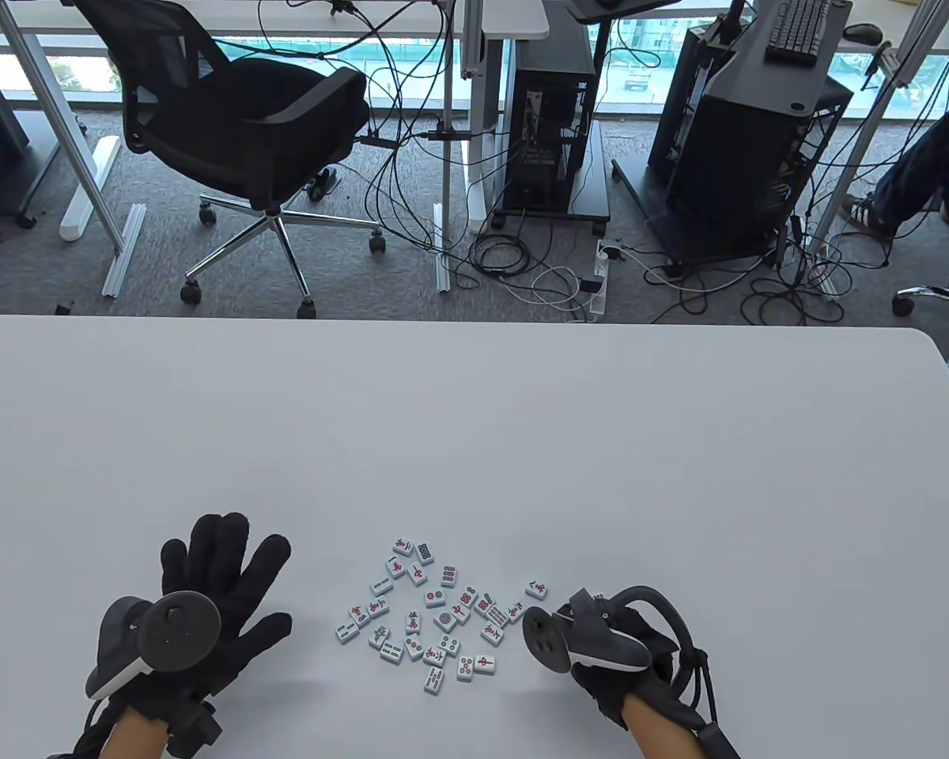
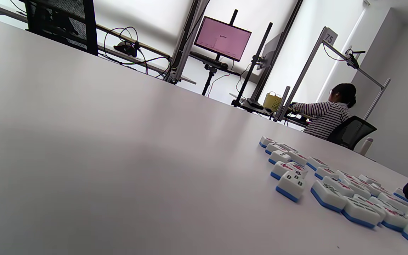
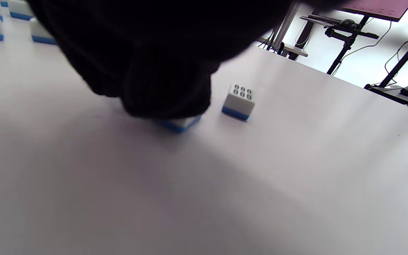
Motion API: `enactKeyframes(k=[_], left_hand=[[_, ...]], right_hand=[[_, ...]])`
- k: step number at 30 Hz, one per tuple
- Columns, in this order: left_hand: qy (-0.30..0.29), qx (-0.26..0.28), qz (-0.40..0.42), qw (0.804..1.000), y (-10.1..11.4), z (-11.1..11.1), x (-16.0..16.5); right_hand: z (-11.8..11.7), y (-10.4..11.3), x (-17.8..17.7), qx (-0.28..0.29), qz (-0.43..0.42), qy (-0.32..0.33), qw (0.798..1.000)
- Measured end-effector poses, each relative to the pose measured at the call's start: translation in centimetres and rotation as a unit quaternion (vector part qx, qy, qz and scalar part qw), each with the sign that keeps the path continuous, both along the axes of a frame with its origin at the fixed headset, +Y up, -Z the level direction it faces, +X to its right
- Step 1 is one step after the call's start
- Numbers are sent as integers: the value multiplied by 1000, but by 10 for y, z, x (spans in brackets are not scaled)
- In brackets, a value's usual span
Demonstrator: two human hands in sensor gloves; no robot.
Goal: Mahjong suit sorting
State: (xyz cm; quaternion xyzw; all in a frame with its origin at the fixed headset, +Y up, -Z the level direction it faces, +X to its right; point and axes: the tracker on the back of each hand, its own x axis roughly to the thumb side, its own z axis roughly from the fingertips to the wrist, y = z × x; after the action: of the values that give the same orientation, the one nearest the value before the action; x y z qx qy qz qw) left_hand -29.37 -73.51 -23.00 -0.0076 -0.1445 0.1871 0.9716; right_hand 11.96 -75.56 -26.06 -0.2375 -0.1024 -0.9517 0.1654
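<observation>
Hands [image 1: 206,585] flanking mahjong tiles [image 1: 435,613]

- A white bench [image 1: 522,411] with a rounded far right corner carries everything.
- A loose cluster of mahjong tiles [image 1: 435,613] lies face up on its near middle, white tops over blue bases.
- One tile [image 1: 535,588] sits just apart at the cluster's right edge.
- The left hand [image 1: 221,585] rests flat on the bench, left of the tiles.

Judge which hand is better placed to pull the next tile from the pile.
Right, probably. The right hand already touches a tile at the pile's edge; the left hand lies flat, apart from it.
</observation>
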Motion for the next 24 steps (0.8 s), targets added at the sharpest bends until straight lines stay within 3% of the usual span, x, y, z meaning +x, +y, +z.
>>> enactKeyframes(k=[7, 12, 18, 24], left_hand=[[-2, 0, 0, 1000, 0, 0, 0], [-2, 1, 3, 1000, 0, 0, 0], [-5, -1, 3, 1000, 0, 0, 0], [-4, 2, 9, 1000, 0, 0, 0]], right_hand=[[4, -7, -2, 16, 22, -1, 1000], [-1, 6, -10, -2, 7, -22, 1000], [-18, 17, -40, 31, -83, -24, 996], [-29, 9, -69, 57, -66, -28, 996]])
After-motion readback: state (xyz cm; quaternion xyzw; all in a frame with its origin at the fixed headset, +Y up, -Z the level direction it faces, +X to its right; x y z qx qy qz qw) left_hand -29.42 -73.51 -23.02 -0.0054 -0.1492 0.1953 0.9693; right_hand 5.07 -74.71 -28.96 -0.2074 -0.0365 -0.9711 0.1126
